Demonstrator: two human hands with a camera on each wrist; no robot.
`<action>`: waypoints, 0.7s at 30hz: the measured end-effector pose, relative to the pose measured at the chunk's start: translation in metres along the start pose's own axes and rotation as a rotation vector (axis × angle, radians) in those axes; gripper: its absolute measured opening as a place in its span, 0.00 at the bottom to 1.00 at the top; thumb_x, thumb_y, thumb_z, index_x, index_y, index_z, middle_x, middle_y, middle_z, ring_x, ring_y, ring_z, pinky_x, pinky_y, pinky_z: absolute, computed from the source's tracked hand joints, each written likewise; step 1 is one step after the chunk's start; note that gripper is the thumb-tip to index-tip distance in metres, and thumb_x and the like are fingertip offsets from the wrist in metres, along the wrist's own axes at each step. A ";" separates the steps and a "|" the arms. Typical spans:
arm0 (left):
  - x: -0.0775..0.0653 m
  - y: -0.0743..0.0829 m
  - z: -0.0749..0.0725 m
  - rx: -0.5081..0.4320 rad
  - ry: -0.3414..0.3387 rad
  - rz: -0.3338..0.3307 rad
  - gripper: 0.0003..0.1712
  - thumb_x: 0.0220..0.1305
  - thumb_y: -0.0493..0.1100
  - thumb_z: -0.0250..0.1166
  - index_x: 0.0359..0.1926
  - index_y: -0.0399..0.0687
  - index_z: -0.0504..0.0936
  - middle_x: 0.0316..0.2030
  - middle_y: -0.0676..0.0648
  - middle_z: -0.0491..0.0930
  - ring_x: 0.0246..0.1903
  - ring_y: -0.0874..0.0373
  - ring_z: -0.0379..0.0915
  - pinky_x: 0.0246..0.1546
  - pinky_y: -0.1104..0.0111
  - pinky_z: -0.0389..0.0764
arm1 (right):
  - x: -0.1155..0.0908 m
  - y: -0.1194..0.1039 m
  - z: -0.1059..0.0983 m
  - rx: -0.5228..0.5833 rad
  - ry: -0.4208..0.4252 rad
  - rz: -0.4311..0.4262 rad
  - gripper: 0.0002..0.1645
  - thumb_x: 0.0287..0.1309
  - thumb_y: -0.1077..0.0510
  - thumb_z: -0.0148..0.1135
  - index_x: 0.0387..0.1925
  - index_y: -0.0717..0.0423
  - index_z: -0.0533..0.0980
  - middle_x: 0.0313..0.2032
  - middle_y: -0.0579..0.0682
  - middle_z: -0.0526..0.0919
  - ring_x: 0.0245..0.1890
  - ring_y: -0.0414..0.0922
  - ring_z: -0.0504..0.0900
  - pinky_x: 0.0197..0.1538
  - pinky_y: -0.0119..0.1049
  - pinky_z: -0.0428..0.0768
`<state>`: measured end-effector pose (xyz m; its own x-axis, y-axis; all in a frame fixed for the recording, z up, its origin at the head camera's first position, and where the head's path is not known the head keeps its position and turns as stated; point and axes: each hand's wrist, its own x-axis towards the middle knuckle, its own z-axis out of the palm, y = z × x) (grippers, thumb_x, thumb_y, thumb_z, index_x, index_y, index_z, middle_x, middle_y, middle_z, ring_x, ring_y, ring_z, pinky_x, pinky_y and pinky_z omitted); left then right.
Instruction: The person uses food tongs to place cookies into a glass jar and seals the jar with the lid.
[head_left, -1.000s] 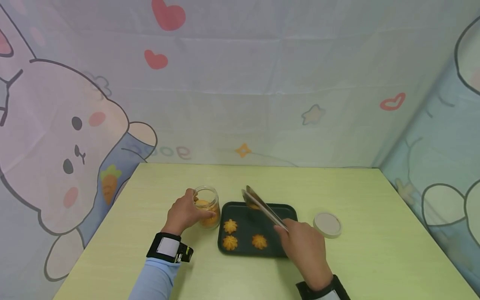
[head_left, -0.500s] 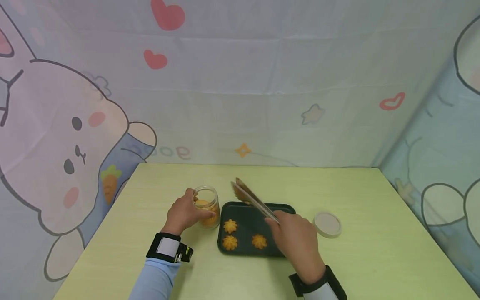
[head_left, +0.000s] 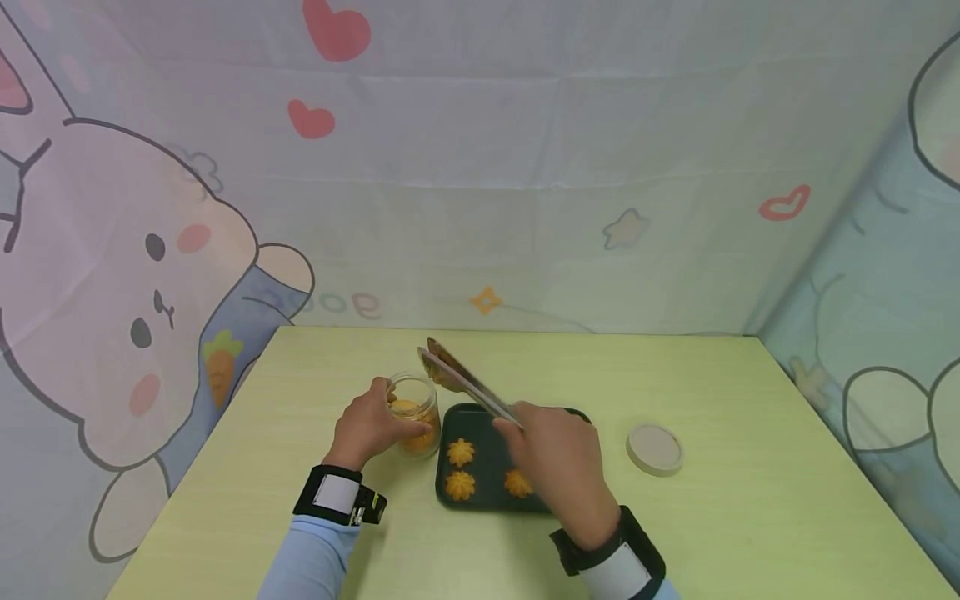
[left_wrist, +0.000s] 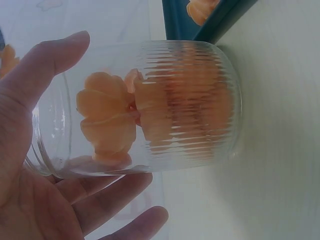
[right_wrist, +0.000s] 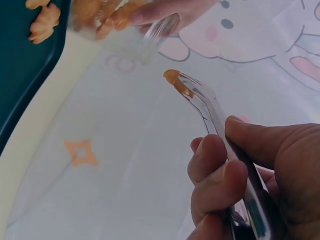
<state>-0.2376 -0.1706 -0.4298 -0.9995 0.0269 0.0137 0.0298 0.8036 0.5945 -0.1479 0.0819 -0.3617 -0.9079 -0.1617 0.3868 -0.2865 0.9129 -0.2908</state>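
A clear glass jar [head_left: 424, 417] with several flower-shaped cookies [left_wrist: 107, 115] in it stands left of the tray. My left hand [head_left: 371, 429] grips the jar, thumb on one side and fingers round the other. My right hand [head_left: 558, 458] holds metal tongs [head_left: 476, 387], whose tips pinch a cookie [right_wrist: 175, 80] close to the jar's open mouth, up and to its right in the head view. On the dark green tray [head_left: 487, 500] lie two cookies at the left, the front one [head_left: 461, 485] below the other, and a third [head_left: 517, 483] partly behind my right hand.
A round pale lid [head_left: 655, 450] lies on the light yellow table [head_left: 750, 500] to the right of the tray. A printed cloth backdrop [head_left: 525, 208] rises behind the table's back edge.
My right hand has carried the tongs and the pinched cookie up and left, from over the tray's back part to near the jar's mouth. The left hand and jar stay put.
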 end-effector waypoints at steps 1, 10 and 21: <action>0.000 0.000 0.000 -0.003 -0.001 -0.001 0.52 0.47 0.61 0.79 0.63 0.35 0.69 0.57 0.33 0.81 0.49 0.39 0.82 0.44 0.50 0.81 | 0.001 -0.002 0.000 0.002 -0.007 -0.005 0.14 0.65 0.47 0.67 0.28 0.49 0.78 0.14 0.42 0.69 0.12 0.41 0.65 0.16 0.34 0.60; 0.001 -0.002 0.000 -0.012 -0.006 0.000 0.54 0.48 0.61 0.79 0.67 0.33 0.67 0.58 0.32 0.80 0.51 0.38 0.81 0.47 0.49 0.81 | 0.010 -0.019 0.009 0.027 -0.057 -0.020 0.14 0.66 0.45 0.65 0.31 0.49 0.80 0.15 0.42 0.70 0.14 0.40 0.67 0.17 0.34 0.62; 0.001 -0.001 -0.001 0.001 0.012 0.017 0.55 0.47 0.60 0.80 0.66 0.32 0.67 0.56 0.29 0.81 0.50 0.37 0.82 0.46 0.48 0.81 | 0.011 -0.021 0.019 0.003 -0.031 -0.034 0.15 0.64 0.44 0.67 0.29 0.49 0.81 0.15 0.43 0.71 0.14 0.40 0.68 0.17 0.35 0.62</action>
<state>-0.2384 -0.1719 -0.4299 -0.9989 0.0340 0.0333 0.0472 0.8038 0.5931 -0.1581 0.0538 -0.3677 -0.9068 -0.2039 0.3689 -0.3178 0.9057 -0.2805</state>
